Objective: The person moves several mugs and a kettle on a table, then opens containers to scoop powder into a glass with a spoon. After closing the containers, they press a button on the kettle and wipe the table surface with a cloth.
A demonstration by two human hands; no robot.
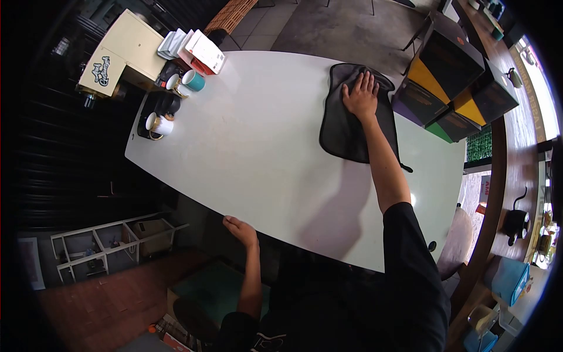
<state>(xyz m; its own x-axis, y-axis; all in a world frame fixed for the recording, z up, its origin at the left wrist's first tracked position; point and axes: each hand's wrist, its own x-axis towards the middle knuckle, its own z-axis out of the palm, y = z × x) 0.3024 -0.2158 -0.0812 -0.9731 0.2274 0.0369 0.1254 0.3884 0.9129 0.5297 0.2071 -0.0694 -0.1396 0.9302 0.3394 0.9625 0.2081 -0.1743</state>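
Observation:
My right hand [362, 101] lies flat with fingers spread on a limp black pouch-like piece [346, 135] near the far edge of the white table [252, 135]. This piece has rounded corners, a seamed edge and a short black tab [406, 168] at its near right corner. Down at the table's near edge, my left hand [241, 230] is held low with nothing in it, its fingers loosely extended and close together.
Stacked black boxes [448, 64] with coloured panels stand at the right end. On the left are white mugs [159, 124], a teal cup [193, 80], upright cards [202, 51] and a cream machine [126, 50]. A wooden counter [498, 176] with a black kettle [516, 224] runs along the right.

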